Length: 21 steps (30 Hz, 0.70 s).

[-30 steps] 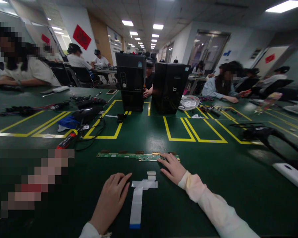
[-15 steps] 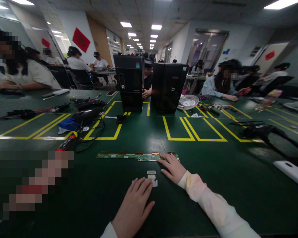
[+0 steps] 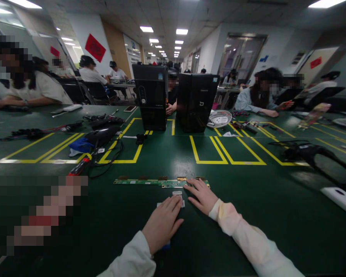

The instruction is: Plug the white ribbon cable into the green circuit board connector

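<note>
In the head view, the green table (image 3: 103,215) fills the lower frame, and a long, narrow board (image 3: 150,182) lies flat across its centre. The right hand (image 3: 202,196), right of centre, rests its fingertips over the board's right end, with fingers spread and nothing closed between them; how hard it presses I cannot tell. The left hand (image 3: 164,223), at lower centre, is palm down over a white flat cable (image 3: 177,193), fingers straight and together, thumb apart, so it covers the cable rather than clasping it. The cable's upper end shows just below the board, apart from it, and its blue tip (image 3: 166,245) peeks out under the wrist. The board should be light and fairly stiff, though so slim a strip may flex if lifted by one end; the brownish tabs along its upper edge look the most fragile part, so its ends or bare long edges are the better hold. The cable is probably very light, bendy and a little slick, apt to slide or crease under a flat palm; its stiffer-looking ends would suit a pinch better than the folded middle.
</note>
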### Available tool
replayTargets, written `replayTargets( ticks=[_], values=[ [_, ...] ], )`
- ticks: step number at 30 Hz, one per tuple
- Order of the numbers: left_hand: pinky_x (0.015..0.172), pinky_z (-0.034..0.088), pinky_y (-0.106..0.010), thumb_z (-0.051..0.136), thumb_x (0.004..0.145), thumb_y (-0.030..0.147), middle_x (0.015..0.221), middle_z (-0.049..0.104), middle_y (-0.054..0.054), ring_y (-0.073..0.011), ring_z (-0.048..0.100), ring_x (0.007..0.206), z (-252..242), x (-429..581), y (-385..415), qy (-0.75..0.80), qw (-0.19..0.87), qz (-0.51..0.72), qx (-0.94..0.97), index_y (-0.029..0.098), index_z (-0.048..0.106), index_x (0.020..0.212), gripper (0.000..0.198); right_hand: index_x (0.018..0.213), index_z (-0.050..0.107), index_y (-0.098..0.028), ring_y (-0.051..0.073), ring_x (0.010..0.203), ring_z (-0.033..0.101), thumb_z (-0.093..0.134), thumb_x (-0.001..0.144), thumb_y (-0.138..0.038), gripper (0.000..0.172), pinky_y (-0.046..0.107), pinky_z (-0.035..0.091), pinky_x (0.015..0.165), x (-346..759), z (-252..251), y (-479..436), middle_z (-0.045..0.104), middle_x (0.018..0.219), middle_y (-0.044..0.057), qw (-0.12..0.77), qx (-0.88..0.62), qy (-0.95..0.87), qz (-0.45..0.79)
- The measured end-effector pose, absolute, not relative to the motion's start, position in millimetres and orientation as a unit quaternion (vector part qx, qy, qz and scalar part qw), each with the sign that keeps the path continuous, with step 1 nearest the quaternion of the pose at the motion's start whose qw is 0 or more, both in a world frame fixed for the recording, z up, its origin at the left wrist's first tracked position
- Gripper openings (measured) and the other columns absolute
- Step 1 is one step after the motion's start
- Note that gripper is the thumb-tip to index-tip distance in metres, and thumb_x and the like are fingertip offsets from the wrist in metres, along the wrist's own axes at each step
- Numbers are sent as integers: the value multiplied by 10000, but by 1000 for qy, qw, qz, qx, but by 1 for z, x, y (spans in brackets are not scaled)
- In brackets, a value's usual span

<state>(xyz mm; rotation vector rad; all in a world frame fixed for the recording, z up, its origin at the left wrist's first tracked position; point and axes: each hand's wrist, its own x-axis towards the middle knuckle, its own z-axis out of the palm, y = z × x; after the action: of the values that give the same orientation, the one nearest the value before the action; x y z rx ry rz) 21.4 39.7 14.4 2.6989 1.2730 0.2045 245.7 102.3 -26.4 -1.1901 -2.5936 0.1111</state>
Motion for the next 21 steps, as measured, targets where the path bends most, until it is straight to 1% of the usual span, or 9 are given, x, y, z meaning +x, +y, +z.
replayTargets(
  ticks=[3, 8, 14, 17, 21],
  values=[
    [1051, 406, -424, 489, 901, 333, 1417, 472, -133, -259, 445, 1295, 9, 21, 46, 414, 77, 76, 904, 133, 408, 1371, 517, 1329, 483, -191, 268, 1312, 355, 451, 915, -326, 437, 530, 269, 1093, 246, -27, 102, 429, 1397, 131, 150, -413, -898, 36],
    [1060, 393, -422, 458, 916, 355, 1430, 461, -110, -239, 422, 1314, -1, 18, 52, 396, 76, 109, 908, 181, 375, 1395, 516, 1326, 485, -200, 258, 1315, 356, 459, 911, -324, 434, 529, 272, 1091, 246, -27, 101, 434, 1394, 130, 155, -413, -897, 34],
    [1080, 373, -425, 422, 930, 383, 1447, 439, -110, -223, 386, 1338, -4, 18, 53, 395, 85, 114, 908, 160, 357, 1404, 527, 1325, 485, -203, 258, 1319, 353, 456, 908, -319, 434, 534, 272, 1091, 246, -28, 101, 437, 1393, 130, 161, -413, -896, 36],
    [1085, 367, -421, 408, 936, 394, 1450, 434, -111, -213, 386, 1339, -6, 18, 53, 398, 87, 121, 905, 156, 342, 1410, 535, 1322, 490, -201, 256, 1322, 348, 460, 908, -317, 431, 530, 269, 1093, 246, -28, 101, 434, 1395, 129, 159, -415, -895, 36],
    [1089, 362, -423, 413, 933, 392, 1451, 430, -121, -215, 393, 1334, -5, 19, 52, 411, 93, 115, 900, 136, 358, 1399, 534, 1325, 490, -192, 260, 1317, 351, 463, 907, -318, 437, 533, 268, 1092, 246, -27, 102, 433, 1391, 138, 152, -413, -897, 39]
  ],
)
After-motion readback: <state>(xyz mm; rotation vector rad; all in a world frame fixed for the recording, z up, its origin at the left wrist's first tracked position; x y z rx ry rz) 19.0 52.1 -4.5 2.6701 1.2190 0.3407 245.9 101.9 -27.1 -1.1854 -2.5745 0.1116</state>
